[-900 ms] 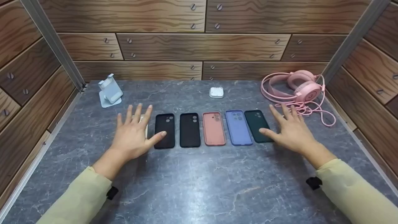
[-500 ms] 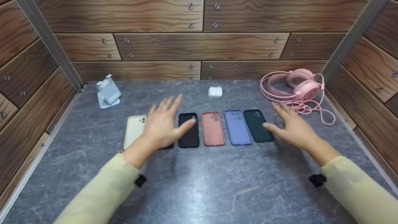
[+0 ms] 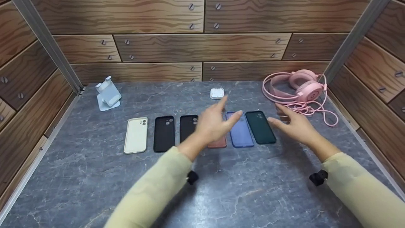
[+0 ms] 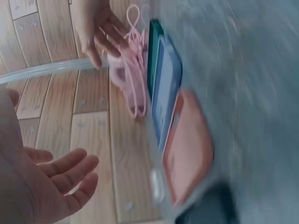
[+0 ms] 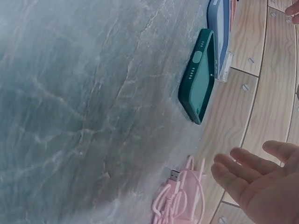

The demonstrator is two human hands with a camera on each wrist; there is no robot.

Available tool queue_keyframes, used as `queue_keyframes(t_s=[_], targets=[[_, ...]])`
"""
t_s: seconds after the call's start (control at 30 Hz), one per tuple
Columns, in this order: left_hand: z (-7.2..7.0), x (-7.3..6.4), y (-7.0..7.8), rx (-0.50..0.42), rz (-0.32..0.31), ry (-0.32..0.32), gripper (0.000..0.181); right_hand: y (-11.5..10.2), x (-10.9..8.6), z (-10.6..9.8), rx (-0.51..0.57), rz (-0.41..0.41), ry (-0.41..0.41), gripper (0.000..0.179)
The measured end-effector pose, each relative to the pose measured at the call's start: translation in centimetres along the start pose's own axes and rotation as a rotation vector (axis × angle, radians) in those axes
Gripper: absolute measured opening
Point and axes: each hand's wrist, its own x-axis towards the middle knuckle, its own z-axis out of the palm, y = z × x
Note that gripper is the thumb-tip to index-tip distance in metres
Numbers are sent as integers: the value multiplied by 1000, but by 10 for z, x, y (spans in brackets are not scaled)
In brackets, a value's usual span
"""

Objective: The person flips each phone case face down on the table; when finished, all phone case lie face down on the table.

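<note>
Pink case (image 4: pixel 189 147) lies beneath the empty left hand (image 3: pixel 212 124), which has swept across, uncovering the cream case (image 3: pixel 135 135) leftward; the empty right hand (image 3: pixel 295 126) hovers rightward.

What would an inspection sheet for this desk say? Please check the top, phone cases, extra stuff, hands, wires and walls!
Surface: grey marbled tabletop.
Phone cases: cream case, two black cases, pink case, blue case, green case, in a row.
Clutter: pale blue stand, small white box, pink headphones.
Hands: left hand partly hides the pink case in head view; right hand near green case; neither holds anything.
Cables: pink cable, looped by the headphones.
Surroundings: wood-patterned walls.
</note>
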Motion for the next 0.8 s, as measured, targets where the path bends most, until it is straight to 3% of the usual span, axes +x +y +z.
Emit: queue_keyframes(t_s=[0.23, 0.4, 0.57, 0.8], targets=[[47, 10, 7, -264, -120, 0, 74, 8, 10, 8, 97, 63, -34, 83], [73, 15, 12, -397, -181, -7, 69, 13, 15, 13, 133, 88, -63, 83], [89, 19, 20, -482, -217, -22, 65, 18, 19, 15, 194, 146, -125, 85], [110, 22, 19, -526, -243, -27, 61, 28, 26, 25, 234, 148, -145, 79]])
